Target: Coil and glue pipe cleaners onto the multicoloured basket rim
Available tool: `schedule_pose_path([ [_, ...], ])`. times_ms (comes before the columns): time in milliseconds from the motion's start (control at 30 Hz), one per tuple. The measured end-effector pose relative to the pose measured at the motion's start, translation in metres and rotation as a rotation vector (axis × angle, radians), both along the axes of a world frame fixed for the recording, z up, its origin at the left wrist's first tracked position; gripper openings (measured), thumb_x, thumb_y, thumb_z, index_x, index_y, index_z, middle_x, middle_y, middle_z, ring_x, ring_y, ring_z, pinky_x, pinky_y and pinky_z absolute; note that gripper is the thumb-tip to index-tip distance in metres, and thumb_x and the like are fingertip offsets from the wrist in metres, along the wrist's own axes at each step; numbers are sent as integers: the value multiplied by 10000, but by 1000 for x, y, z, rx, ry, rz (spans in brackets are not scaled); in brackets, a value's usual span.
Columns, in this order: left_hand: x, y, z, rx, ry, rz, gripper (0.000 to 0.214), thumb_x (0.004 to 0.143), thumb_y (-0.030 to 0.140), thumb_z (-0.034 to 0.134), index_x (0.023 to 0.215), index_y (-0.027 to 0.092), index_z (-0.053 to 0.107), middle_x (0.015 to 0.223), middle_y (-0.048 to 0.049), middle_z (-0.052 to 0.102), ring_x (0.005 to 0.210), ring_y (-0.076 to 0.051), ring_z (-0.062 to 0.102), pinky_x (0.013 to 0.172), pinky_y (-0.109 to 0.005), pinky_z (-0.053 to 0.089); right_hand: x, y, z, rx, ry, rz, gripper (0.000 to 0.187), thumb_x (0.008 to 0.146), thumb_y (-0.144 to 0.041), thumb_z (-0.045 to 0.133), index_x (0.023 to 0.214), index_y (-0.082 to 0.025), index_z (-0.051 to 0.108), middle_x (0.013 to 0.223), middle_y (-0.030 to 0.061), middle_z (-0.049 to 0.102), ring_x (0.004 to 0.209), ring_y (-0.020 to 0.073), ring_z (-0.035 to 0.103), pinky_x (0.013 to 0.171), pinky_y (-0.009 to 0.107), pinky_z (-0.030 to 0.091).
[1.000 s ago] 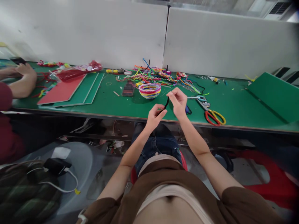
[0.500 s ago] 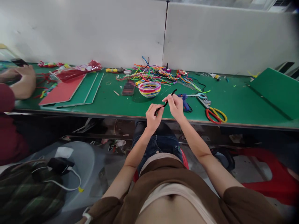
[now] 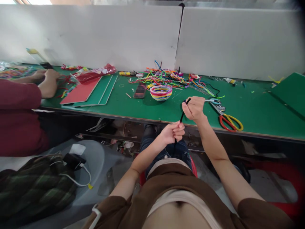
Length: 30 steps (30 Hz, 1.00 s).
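A black pipe cleaner (image 3: 181, 117) runs between my two hands, slanting across the table's front edge. My left hand (image 3: 172, 133) grips its lower part just in front of the edge, and a dark end hangs below my fingers. Higher up, over the table, my right hand (image 3: 194, 108) is closed round the upper part, with a short tip poking out by the thumb. A coiled bowl (image 3: 161, 93) in pink, white, yellow and blue stands upright beyond my hands. Behind it lies a tangled heap of coloured pipe cleaners (image 3: 164, 76).
Right of my hands lie scissors (image 3: 231, 123) with red and yellow handles, near a light-blue-handled tool (image 3: 214, 101). Red and green boards (image 3: 82, 92) lie to the left, under a red plastic packet (image 3: 91, 74). A co-worker's arms (image 3: 49, 84) rest at the far left.
Both hands have shifted right, still holding the black pipe cleaner. The left has dropped toward my lap, and the right hand has turned over into a fist. The view has swung left.
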<state>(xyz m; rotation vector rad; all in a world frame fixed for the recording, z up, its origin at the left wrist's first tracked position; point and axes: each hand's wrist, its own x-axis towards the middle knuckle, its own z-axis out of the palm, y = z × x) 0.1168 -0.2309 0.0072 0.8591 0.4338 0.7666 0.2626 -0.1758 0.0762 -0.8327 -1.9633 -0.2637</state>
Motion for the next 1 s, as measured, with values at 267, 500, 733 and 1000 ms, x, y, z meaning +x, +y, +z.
schedule_pose_path([
  [267, 16, -17, -10, -61, -78, -319, 513, 719, 551, 662, 459, 174, 431, 418, 84, 170, 339, -41, 142, 344, -210, 122, 0, -17, 12, 250, 48, 225, 602, 927, -501, 373, 401, -214, 316, 417, 5, 364, 437, 117, 290, 528, 355, 269],
  [500, -9, 5, 11, 653, 210, 421, 312, 840, 450, 633, 978, 172, 662, 644, 16, 540, 538, -75, 448, 510, -202, 336, 19, -8, 0, 326, 202, 4, 566, 928, -375, 452, 399, -224, 316, 387, -5, 347, 415, 125, 371, 477, 329, 288],
  [733, 0, 6, 1, 1413, 602, 1015, 165, 924, 236, 544, 918, 165, 693, 797, -45, 721, 708, -110, 639, 649, -209, 468, 9, -18, -28, 105, 557, -236, 597, 957, -467, 392, 421, -214, 457, 377, -16, 425, 374, 99, 418, 458, 293, 333],
  [1000, -4, 10, 3, 1428, 668, 956, 244, 949, 285, 499, 874, 149, 687, 729, -42, 701, 640, -110, 625, 600, -217, 448, -3, -23, -35, -195, 444, 78, 534, 947, -435, 436, 480, -192, 523, 414, -18, 487, 383, 86, 447, 430, 259, 326],
])
